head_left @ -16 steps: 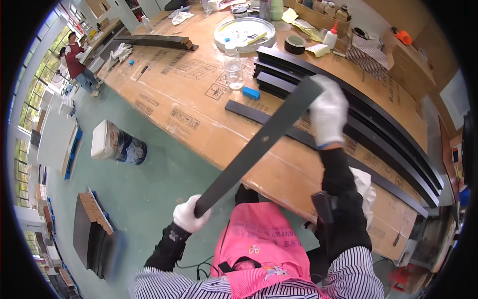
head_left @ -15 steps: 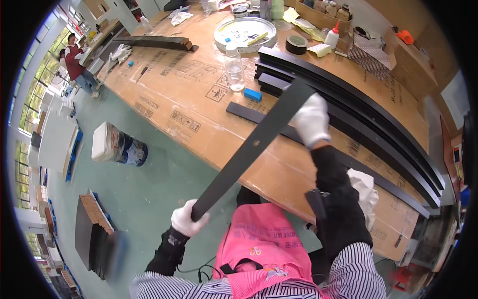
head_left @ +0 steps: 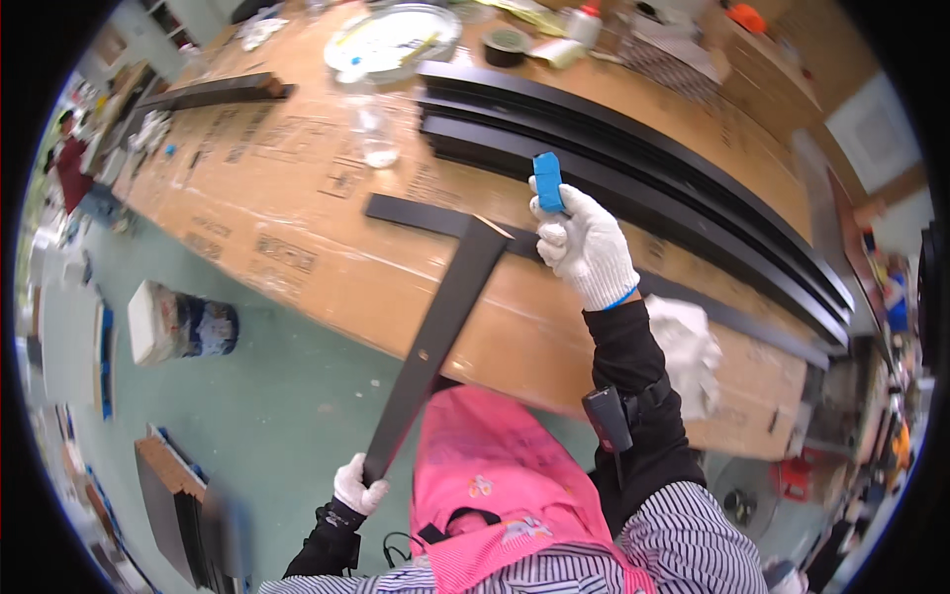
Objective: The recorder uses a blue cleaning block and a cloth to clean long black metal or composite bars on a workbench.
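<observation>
My left hand, in a white glove, is closed round the near end of a long flat black board. This board slants up over the table edge, and its far end overlaps another flat black strip on the table. A small pale round mark shows on its face. My right hand, also gloved in white, holds up a small blue block between thumb and fingers, above the table. Behind it lie several long black profiles, stacked side by side.
The table is covered in brown cardboard. On it are a clear bottle, a round white lid, a tape roll and a crumpled white cloth. A bucket stands on the floor at left; a person is farther back.
My right hand has let go of the board's far end and picked up the blue block from the table. The board's far end has come down toward the table. My view has shifted to the right.
</observation>
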### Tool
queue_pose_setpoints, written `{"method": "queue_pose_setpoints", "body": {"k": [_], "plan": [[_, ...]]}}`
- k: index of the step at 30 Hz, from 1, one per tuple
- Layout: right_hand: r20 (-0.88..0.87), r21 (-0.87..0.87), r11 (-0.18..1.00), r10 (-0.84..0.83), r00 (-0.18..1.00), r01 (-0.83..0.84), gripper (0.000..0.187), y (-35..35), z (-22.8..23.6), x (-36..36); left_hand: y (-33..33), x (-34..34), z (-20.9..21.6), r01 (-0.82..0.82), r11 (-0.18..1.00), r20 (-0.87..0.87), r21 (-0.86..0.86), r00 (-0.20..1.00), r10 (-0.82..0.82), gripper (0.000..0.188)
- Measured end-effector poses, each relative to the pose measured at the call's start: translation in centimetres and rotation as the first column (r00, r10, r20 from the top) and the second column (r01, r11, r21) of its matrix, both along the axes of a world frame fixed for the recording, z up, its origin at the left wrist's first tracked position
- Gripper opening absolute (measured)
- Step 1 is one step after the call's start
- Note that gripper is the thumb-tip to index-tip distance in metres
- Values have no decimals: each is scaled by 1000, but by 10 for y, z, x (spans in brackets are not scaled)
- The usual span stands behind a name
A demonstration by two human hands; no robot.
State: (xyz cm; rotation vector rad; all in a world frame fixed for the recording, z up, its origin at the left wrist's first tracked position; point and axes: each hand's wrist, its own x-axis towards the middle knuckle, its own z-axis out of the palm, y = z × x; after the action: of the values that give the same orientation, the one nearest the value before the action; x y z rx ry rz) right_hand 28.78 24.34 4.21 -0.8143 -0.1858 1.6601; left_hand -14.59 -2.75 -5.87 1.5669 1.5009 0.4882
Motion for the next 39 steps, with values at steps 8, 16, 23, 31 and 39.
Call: {"method": "queue_pose_setpoints", "body": {"k": [8,16,23,31,39], "plan": [[53,239,927,-310,949,289,40,-209,19,116,-13,77,6,210,977,52,-30,977,-208,42],[239,166,868,-496,835,468,40,-322,26,188,-10,135,-14,477,879,-244,-7,852,-464,44],[418,92,878,-463,782,470,46,-351,2,243,1,177,-27,629,776,-381,-34,710,-592,48],[524,182,854,-503,688,487,41,-350,-6,250,-3,197,-30,623,782,-383,-2,722,-576,45],[860,229,897,-369,353,378,17,-341,8,236,-4,198,-30,621,784,-405,-17,713,-573,43]]}}
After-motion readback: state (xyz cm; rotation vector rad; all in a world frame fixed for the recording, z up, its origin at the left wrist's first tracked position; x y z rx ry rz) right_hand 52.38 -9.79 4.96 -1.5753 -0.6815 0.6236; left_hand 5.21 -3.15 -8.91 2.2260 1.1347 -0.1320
